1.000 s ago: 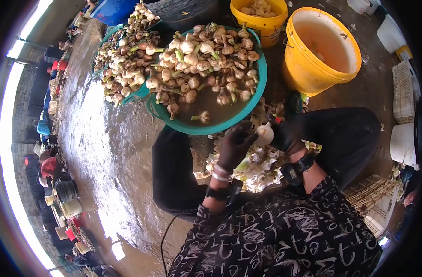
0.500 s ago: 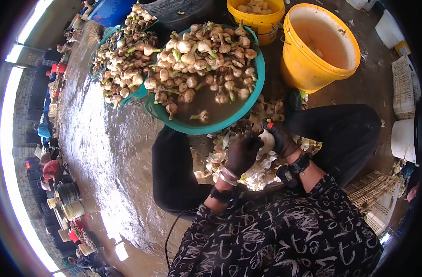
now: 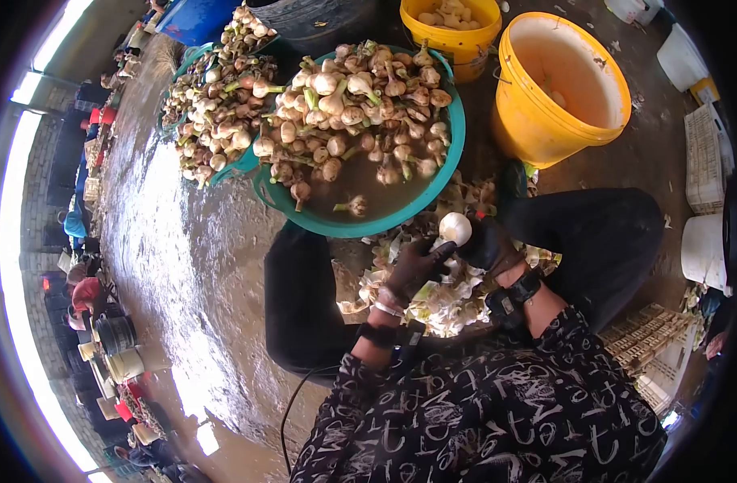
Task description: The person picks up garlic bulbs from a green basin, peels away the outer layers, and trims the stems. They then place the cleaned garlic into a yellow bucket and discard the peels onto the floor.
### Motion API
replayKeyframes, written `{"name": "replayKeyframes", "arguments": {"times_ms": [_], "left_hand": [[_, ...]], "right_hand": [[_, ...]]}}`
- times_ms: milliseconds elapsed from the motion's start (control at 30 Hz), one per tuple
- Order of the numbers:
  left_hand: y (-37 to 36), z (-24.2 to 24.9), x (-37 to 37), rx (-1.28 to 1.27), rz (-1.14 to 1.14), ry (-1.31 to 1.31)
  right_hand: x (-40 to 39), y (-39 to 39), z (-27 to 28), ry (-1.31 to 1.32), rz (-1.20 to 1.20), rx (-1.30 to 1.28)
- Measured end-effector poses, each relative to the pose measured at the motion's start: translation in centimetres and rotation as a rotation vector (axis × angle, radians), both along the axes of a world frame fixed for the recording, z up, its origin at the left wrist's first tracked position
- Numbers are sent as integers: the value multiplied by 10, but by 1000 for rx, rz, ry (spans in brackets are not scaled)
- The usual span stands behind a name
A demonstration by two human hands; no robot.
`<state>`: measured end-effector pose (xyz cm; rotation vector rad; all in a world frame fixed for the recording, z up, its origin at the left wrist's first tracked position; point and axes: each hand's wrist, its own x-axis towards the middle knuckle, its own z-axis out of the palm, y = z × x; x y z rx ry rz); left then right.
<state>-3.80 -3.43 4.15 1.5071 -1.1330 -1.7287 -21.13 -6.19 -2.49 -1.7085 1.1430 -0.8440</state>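
A peeled white garlic bulb (image 3: 455, 229) sits between my two hands, above my lap. My left hand (image 3: 417, 267), in a dark glove, holds it from below with thumb and fingers. Close against the bulb's right side, my gloved right hand (image 3: 489, 246) is closed; a small red end (image 3: 480, 213) shows at its fingers, but the rest of that object is hidden. Beneath both hands lies a heap of pale garlic skins (image 3: 453, 296). Just beyond, a green tub (image 3: 360, 227) holds unpeeled garlic bulbs (image 3: 330, 149) in murky water.
Another tub of garlic (image 3: 215, 121) stands to the left. At upper right are a tall yellow bucket (image 3: 538, 133) and a smaller yellow bucket (image 3: 465, 48) with pale bulbs inside. Crates (image 3: 650, 334) line the right side; wet floor (image 3: 163, 241) stretches left, with people farther off.
The white bulb has risen slightly and turned, now showing more fully. My left hand has shifted a little down and left, and its fingers have changed position under the bulb.
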Motion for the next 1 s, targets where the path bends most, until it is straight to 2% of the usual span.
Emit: {"name": "replayKeyframes", "arguments": {"times_ms": [67, 133, 200, 233, 267, 300, 333, 367, 400, 467, 533, 567, 600, 633, 667, 700, 733, 800, 833, 900, 933, 1000], "left_hand": [[3, -27, -4, 95, 165, 254], [6, -10, -3, 70, 248, 199], [9, 17, 8, -51, 222, 307], [11, 25, 18, -86, 47, 372], [12, 36, 27, 6, -240, 195], [12, 38, 29, -192, -432, 121], [12, 39, 30, -392, -621, 41], [8, 16, 37, -470, -725, -318], [-4, 18, 36, -307, -691, -623], [-34, 3, 49, -282, -577, -721], [-61, -11, 60, -410, -308, -766], [-83, -15, 60, -388, -243, -860], [-107, -22, 61, -369, -178, -952], [-130, -79, 78, -378, -130, -779], [-153, -135, 94, -380, -83, -599], [-175, -188, 109, -376, -42, -424], [-184, -220, 113, -381, -40, -421], [-194, -256, 110, -512, -218, -527], [-185, -213, 93, -322, -123, -334], [-163, -119, 56, 39, 180, 39], [-150, -97, 46, 48, 174, 40], [-126, -72, 34, -244, 16, 58]], "right_hand": [[3, -1, -64, -729, -77, 508], [-8, 1, -59, -710, -75, 500], [-12, -1, -53, -691, -67, 493], [-13, -5, -52, -1045, -204, 899], [-13, -10, -50, -1388, -348, 1308], [-14, -12, -54, -1385, -343, 1310], [-14, -13, -58, -1491, -232, 1258], [-15, -17, -61, -1594, -118, 1199], [-19, -26, -53, -1593, -108, 1198], [-36, -50, -5, -1823, 33, 956], [-44, -66, 96, -1629, -202, 757], [-46, -67, 112, -1626, -200, 753], [-48, -69, 123, -1478, -296, 743], [-49, -70, 127, -1328, -388, 725], [-49, -70, 116, -1323, -388, 715], [-46, -66, 89, -1177, -370, 748], [-40, -61, 62, -1034, -350, 779], [-19, -46, 22, -696, -368, 548], [-12, -47, 26, -698, -373, 545], [-1, -44, 39, -227, -368, 532], [0, -42, 24, -225, -376, 539], [4, -40, -14, 123, -421, -3]]}}
